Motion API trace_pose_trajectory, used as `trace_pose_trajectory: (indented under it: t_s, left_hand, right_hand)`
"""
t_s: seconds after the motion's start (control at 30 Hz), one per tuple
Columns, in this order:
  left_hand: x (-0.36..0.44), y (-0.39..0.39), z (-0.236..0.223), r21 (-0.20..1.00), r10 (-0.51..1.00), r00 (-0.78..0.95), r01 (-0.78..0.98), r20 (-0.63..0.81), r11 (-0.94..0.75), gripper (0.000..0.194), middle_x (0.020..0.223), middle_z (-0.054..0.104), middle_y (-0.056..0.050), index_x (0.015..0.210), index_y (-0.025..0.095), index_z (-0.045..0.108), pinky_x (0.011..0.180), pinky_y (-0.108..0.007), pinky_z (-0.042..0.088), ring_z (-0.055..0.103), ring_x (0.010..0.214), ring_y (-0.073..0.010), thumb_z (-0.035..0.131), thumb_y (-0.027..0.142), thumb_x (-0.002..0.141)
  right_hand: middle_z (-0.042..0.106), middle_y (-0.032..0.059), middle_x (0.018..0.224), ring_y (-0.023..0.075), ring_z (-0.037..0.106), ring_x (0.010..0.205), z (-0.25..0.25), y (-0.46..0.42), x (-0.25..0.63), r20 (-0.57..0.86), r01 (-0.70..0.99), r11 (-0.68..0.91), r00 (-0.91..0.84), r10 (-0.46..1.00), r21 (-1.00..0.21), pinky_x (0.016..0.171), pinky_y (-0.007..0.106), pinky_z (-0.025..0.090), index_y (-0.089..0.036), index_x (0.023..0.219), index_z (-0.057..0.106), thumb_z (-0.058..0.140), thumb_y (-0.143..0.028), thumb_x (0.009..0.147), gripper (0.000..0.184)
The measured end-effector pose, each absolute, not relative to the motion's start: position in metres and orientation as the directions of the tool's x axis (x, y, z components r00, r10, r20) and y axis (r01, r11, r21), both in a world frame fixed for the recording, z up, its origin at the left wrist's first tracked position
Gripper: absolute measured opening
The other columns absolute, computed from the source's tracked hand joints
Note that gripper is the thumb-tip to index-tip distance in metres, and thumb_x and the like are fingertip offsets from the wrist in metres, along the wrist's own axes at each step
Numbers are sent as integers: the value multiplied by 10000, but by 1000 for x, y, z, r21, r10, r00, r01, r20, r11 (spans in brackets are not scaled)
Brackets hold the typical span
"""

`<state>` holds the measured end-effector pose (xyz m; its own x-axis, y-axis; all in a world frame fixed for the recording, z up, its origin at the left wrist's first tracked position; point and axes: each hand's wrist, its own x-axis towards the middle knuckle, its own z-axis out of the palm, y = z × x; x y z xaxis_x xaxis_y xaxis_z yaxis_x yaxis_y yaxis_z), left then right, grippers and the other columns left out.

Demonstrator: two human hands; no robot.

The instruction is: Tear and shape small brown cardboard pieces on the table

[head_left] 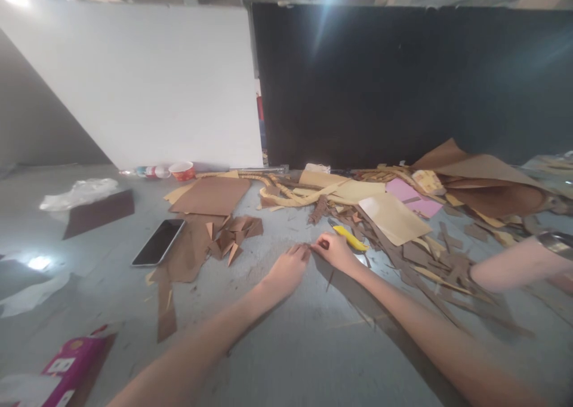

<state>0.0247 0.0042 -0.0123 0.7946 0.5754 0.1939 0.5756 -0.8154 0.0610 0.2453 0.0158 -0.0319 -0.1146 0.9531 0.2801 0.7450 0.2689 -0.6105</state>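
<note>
Brown scrap (310, 246), small and mostly hidden, sits between the two hands over the tabletop (286, 350); its shaping looks unfinished. The right hand (333, 250) pinches it between thumb and forefinger; the left hand (289, 268) meets it with bent fingertips, though whether they grip cannot be told. Folded brown pieces (242, 224) heaped leftward look done; a brown sheet (212, 196) behind them lies flat, seemingly unworked.
</note>
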Motion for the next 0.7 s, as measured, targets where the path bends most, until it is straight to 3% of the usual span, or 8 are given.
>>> trace_pose_trajectory:
  t_s: [0.33,0.53,0.7]
  left_hand:
    - [26,4,-11,57,567,800,568,195,-821,478,1339,642,-216,1332,60,590,1104,-437,530,613,1309,-312,447,-33,886]
    - [26,2,-10,36,569,798,574,198,-818,490,1346,634,-205,1356,75,564,1082,-429,544,613,1306,-307,468,-18,884]
    - [27,-2,-7,2,554,805,566,213,-824,530,1368,625,-219,1392,82,550,1079,-457,546,598,1322,-324,482,-12,875]
  right_hand:
    - [680,27,685,187,596,645,-32,20,243,249,798,216,-86,965,-563,640,303,323,-214,754,678,658,-525,976,383]
    - [655,-24,699,179,601,665,-33,17,240,239,818,181,-55,969,-546,716,305,322,-222,921,657,718,-391,954,183]
    - [662,-10,767,183,583,693,-31,8,237,342,847,261,-101,934,-463,786,341,348,-232,939,654,625,-360,1029,159]
